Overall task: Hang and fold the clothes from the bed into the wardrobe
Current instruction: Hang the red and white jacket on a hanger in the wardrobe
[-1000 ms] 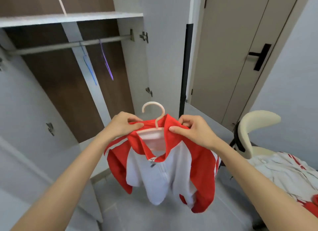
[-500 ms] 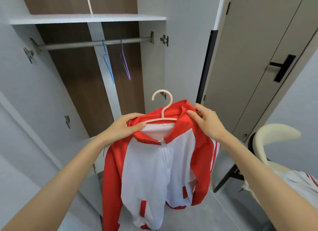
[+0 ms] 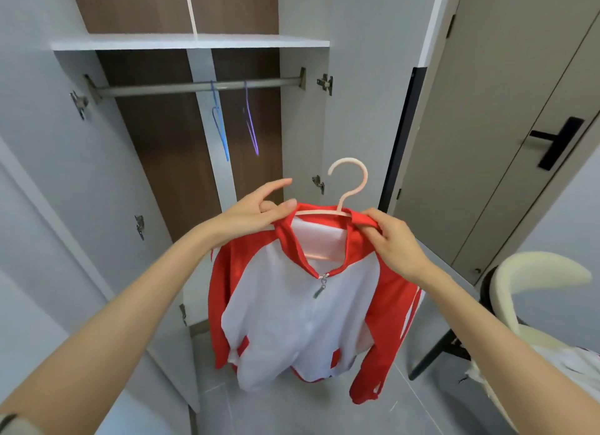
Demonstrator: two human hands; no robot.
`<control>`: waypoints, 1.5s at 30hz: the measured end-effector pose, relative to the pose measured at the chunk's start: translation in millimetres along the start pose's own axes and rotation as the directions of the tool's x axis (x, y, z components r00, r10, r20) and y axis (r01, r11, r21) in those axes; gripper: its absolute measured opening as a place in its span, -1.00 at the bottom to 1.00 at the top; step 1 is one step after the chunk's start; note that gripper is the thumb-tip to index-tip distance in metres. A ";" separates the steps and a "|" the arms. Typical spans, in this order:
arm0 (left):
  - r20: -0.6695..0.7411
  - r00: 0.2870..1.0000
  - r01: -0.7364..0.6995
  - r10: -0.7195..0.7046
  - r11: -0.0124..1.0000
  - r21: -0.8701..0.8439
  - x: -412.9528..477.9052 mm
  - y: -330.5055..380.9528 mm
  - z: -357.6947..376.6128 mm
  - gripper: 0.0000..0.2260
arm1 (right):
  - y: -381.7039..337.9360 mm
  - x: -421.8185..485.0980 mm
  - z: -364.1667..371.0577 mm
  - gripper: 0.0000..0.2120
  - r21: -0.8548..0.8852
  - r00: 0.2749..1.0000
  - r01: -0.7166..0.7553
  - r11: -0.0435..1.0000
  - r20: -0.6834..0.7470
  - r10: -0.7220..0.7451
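The open wardrobe (image 3: pixel 302 133) holds just two bare hangers on its rail (image 3: pixel 162 89) – a blue hanger (image 3: pixel 220 133) and a purple hanger (image 3: pixel 250 126), side by side near the rail's middle, under a white shelf (image 3: pixel 188 41). Below and in front of the rail, a red-and-white jacket (image 3: pixel 292 321) hangs on a pale pink hanger (image 3: pixel 349 188), zipped to the collar, sleeves dangling. Both hands pinch its red collar – the left hand (image 3: pixel 253 210) with forefinger lifted, the right hand (image 3: pixel 393 243) with fingers curled over the fabric.
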State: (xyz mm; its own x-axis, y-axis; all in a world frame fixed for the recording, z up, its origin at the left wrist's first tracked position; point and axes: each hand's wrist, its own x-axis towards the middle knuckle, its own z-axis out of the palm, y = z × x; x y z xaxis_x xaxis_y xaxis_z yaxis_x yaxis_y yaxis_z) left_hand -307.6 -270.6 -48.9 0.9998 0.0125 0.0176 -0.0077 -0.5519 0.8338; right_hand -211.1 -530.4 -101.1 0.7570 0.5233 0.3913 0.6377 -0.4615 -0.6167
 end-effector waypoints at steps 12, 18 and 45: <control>-0.038 0.995 -0.079 0.093 0.957 0.281 3.6 -40.9 7.4 -0.62 | 23.7 9.3 -34.2 -0.90 0.216 0.982 -0.099 0.971 -0.138 0.131; -0.259 0.948 -0.090 0.184 0.937 0.336 17.1 -34.2 24.8 -0.60 | 35.4 2.8 -33.0 -0.92 0.306 0.953 -0.193 0.932 -0.169 0.253; -0.385 0.616 -0.230 0.688 0.623 0.747 37.1 -0.6 51.2 -0.76 | 14.4 4.9 -24.6 -0.84 0.598 0.886 -0.260 0.758 -0.163 0.433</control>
State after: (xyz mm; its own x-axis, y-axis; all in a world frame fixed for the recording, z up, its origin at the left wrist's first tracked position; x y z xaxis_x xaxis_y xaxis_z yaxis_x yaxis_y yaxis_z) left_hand -269.5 -312.5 -77.0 0.6023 -0.0512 0.7966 -0.2194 -0.9701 0.1035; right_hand -194.7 -552.1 -91.3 0.9705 0.1472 0.1908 0.2009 -0.0572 -0.9779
